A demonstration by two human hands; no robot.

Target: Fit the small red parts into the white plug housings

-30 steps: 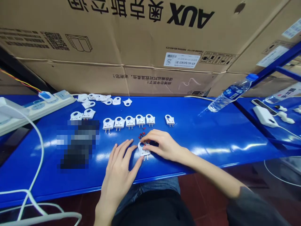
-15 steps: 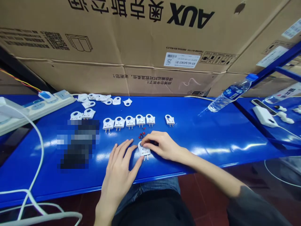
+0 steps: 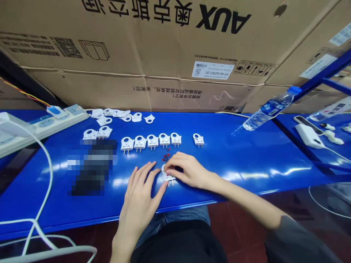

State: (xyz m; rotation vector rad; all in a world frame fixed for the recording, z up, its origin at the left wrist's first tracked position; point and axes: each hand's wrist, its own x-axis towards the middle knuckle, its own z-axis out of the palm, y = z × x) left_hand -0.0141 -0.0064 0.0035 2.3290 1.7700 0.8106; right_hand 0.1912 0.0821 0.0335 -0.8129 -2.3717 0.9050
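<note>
A white two-pin plug (image 3: 166,178) with a ring-shaped handle lies on the blue tabletop, its metal pins pointing towards me. My left hand (image 3: 139,191) is spread flat beside it, index fingertip and thumb touching or nearly touching its left and near edges. My right hand (image 3: 185,170) bends over the plug with thumb and index finger pinched together on its face. A speck of red shows by those fingertips, but what they hold is hidden. Just beyond lies a small pile of red and black parts (image 3: 166,157).
Several similar plugs (image 3: 153,141) stand in a row behind, with one plug (image 3: 198,140) apart. White plug covers (image 3: 117,113) lie farther back. A blurred dark object (image 3: 93,168) and a power strip (image 3: 45,124) are left; a water bottle (image 3: 270,109) stands right. Cardboard (image 3: 164,54) backs the table.
My right fingertips have shifted slightly down over the plug's face and cover more of it. My left hand stays in place.
</note>
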